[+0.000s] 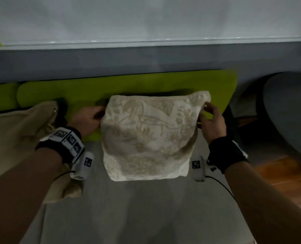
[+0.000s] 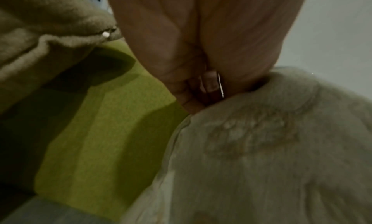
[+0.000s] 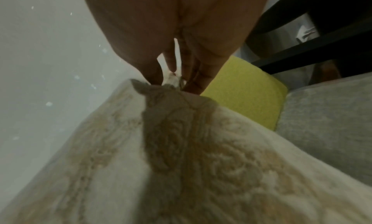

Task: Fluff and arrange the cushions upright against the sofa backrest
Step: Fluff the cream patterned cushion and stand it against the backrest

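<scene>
A cream cushion (image 1: 148,136) with beige floral embroidery stands tilted on the grey sofa seat (image 1: 128,208), its top near the lime-green backrest (image 1: 128,85). My left hand (image 1: 90,118) grips the cushion's upper left edge; in the left wrist view the curled fingers (image 2: 193,90) dig into the cushion (image 2: 261,148). My right hand (image 1: 209,117) pinches the upper right corner; in the right wrist view the fingertips (image 3: 171,71) clamp the corner fabric of the cushion (image 3: 161,163). A plain beige cushion (image 1: 19,134) leans at the left, seen also as the beige cushion (image 2: 40,36) in the left wrist view.
A grey wall (image 1: 146,57) and a white blind (image 1: 146,18) rise behind the sofa. A dark grey rounded seat (image 1: 290,110) stands at the right over a wooden floor (image 1: 283,173). Dark furniture legs (image 3: 302,49) show beyond the green backrest end (image 3: 247,90).
</scene>
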Tool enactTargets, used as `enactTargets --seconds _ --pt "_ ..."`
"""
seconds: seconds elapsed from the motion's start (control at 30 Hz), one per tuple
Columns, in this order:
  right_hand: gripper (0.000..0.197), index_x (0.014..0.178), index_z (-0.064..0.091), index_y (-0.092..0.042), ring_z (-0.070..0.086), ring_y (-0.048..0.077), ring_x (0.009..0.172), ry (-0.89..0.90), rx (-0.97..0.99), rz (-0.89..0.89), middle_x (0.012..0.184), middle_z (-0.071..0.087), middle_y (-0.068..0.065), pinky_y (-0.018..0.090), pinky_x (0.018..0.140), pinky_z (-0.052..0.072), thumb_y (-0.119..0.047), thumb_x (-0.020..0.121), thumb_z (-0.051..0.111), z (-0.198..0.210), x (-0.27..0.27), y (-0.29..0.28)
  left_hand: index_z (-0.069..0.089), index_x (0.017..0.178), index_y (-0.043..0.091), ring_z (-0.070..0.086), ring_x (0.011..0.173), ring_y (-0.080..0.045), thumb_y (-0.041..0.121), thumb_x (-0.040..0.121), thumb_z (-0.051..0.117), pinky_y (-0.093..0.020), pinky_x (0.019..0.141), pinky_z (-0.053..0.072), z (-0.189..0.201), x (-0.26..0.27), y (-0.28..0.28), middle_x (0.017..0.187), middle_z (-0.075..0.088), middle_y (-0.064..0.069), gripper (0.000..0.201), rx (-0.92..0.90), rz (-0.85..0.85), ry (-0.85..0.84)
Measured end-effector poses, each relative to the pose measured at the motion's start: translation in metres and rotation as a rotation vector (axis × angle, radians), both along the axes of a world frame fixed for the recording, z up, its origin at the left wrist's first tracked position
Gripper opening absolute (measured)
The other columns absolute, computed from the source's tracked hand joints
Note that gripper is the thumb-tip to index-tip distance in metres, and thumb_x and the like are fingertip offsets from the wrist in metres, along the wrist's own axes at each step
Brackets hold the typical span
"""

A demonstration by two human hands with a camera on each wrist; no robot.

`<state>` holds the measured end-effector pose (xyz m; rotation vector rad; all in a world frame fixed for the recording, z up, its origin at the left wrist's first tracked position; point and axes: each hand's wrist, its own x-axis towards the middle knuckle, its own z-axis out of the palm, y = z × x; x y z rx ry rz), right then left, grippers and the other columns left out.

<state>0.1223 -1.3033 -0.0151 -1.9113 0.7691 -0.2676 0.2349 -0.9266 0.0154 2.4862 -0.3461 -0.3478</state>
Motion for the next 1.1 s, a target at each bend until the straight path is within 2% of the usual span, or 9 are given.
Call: enactTargets --seconds 0.17,0.33,0.43,0.5,0.6,0.73,0.83,1.0,1.1 --pt "0.061 0.154 0.035 -0.031 0.061 0.027 0.118 0.083 0.481 0.028 0.141 0.056 -0.002 0.051 0.099 0.052 -0.047 0.1 0.056 0.005 0.005 -0.002 0.051 0.138 0.013 0.051 0.124 -0.031 0.014 0.097 0.056 -0.027 0.088 0.035 0.008 -0.008 -0.02 0.138 0.056 -0.012 0.041 -0.047 0.048 0.136" --pt "0.014 0.114 0.062 -0.036 0.063 0.026 0.113 0.163 0.28 0.329 0.113 0.067 -0.004 0.051 0.102 0.05 -0.04 0.102 0.057 0.014 0.006 0.01 0.036 0.147 0.007 0.042 0.132 -0.035 0.021 0.099 0.051 -0.03 0.096 0.034 0.01 -0.019 -0.041 0.147 0.044 -0.017 0.051 -0.017 -0.002 0.243" --pt "0.023 0.101 0.058 -0.028 0.066 0.025 0.106 0.092 0.16 0.348 0.108 0.068 -0.001 0.05 0.095 0.053 -0.043 0.09 0.071 0.014 0.006 0.015 0.05 0.134 0.0 0.052 0.119 -0.038 0.011 0.099 0.049 -0.043 0.099 0.039 0.006 -0.021 -0.038 0.134 0.053 -0.026 0.036 -0.005 0.031 0.225" --pt "0.047 0.099 0.052 -0.024 0.068 0.021 0.102 -0.055 0.218 0.256 0.101 0.07 0.0 0.038 0.088 0.057 -0.048 0.073 0.082 0.013 0.006 0.005 0.061 0.117 0.005 0.056 0.096 -0.024 0.008 0.094 0.058 -0.034 0.081 0.042 0.006 -0.021 -0.03 0.112 0.064 -0.014 0.023 -0.05 0.117 0.12" --pt "0.052 0.123 0.055 -0.015 0.068 0.02 0.102 -0.13 0.165 0.128 0.105 0.07 0.002 0.02 0.075 0.055 -0.021 0.08 0.084 0.023 -0.003 -0.015 0.061 0.093 0.027 0.059 0.08 -0.004 0.001 0.089 0.063 -0.026 0.072 0.045 0.013 -0.025 -0.015 0.097 0.064 0.01 0.026 -0.2 0.122 0.076" --pt "0.036 0.095 0.071 -0.022 0.068 0.022 0.088 -0.097 0.001 0.11 0.091 0.074 0.009 0.047 0.078 0.059 -0.047 0.074 0.086 0.03 -0.02 -0.038 0.06 0.079 0.03 0.06 0.068 0.014 -0.012 0.083 0.065 -0.006 0.063 0.046 0.015 -0.032 0.008 0.077 0.068 0.02 0.042 -0.34 0.07 0.055" --pt "0.042 0.086 0.065 -0.026 0.071 0.032 0.092 -0.163 0.151 0.058 0.097 0.075 0.014 0.064 0.085 0.057 -0.05 0.063 0.09 0.036 -0.022 -0.047 0.065 0.081 0.034 0.063 0.071 0.007 -0.019 0.077 0.067 -0.012 0.068 0.051 0.018 -0.026 0.028 0.076 0.07 0.021 0.054 -0.453 0.08 0.042" --pt "0.027 0.099 0.068 -0.027 0.074 0.033 0.093 -0.228 0.092 0.005 0.092 0.077 0.0 0.058 0.079 0.061 -0.016 0.08 0.084 0.054 -0.009 -0.048 0.073 0.103 0.029 0.07 0.095 -0.009 0.002 0.073 0.079 -0.023 0.088 0.054 0.035 -0.009 0.048 0.093 0.076 0.013 0.041 -0.39 0.05 0.106" --pt "0.038 0.118 0.067 -0.022 0.073 0.005 0.078 -0.223 0.047 -0.11 0.103 0.075 0.006 0.035 0.068 0.064 -0.015 0.083 0.081 0.049 -0.001 -0.05 0.076 0.102 0.027 0.068 0.093 0.004 0.024 0.071 0.082 -0.017 0.09 0.051 0.052 0.004 0.066 0.099 0.075 0.012 0.032 -0.369 0.106 0.041"
